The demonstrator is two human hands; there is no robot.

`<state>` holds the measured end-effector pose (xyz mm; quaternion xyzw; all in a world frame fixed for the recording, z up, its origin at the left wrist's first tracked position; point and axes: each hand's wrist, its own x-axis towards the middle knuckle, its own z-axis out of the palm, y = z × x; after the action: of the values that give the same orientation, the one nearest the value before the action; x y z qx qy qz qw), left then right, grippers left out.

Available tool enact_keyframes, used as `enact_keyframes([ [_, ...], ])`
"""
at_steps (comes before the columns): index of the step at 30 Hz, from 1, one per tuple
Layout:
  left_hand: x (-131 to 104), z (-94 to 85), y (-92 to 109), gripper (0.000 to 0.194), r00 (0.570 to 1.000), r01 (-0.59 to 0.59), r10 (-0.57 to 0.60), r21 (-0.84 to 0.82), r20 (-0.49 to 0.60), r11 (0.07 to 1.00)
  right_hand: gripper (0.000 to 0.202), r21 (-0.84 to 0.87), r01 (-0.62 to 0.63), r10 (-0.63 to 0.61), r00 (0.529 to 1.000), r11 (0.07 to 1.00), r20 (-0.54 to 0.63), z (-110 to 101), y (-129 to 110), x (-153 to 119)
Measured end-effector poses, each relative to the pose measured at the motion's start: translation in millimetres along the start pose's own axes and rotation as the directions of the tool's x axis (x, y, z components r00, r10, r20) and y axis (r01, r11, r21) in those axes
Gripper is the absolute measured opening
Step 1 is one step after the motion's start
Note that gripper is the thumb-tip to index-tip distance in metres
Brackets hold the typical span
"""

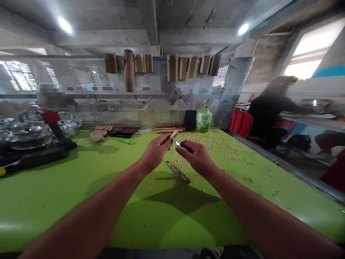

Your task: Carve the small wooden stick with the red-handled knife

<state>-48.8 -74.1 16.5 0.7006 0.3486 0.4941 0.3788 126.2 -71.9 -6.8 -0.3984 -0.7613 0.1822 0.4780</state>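
Observation:
My left hand (159, 148) is closed around a small piece of pale wood (174, 134), whose tip sticks out past the fingers. In my right hand (196, 154) is a carving knife (178, 142), its short bright blade pointing left toward the wood. The blade's edge seems to lie at or very near the wood; contact is too small to be sure of. Most of the handle is hidden in my fist. On the green table (129, 216) below both hands lies a second knife (179, 172), set diagonally among pale wood shavings (223, 147).
A green tea bottle (204, 119) and a black upright object (191, 120) stand at the back. Wood strips (169, 130), leather-like scraps (98, 133) and a green packet (125, 141) lie nearby. A cordless tool (54, 144) and glass teapots (28, 135) are left. A person (269, 108) sits right.

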Motion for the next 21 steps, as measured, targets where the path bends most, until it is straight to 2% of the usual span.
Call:
enact_keyframes([
  [17, 3.0, -1.1, -6.2, 0.021, 1.000, 0.006, -0.006, -0.028, 0.014, 1.000, 0.036, 0.002, -0.013, 0.013, 1.000, 1.000, 0.007, -1.2, -2.0, 0.3],
  [21, 3.5, -0.8, -9.5, 0.025, 1.000, 0.014, -0.013, -0.013, 0.009, 1.000, 0.028, -0.029, -0.015, 0.013, 0.996, 0.999, -0.085, -2.3, -2.5, 0.6],
])
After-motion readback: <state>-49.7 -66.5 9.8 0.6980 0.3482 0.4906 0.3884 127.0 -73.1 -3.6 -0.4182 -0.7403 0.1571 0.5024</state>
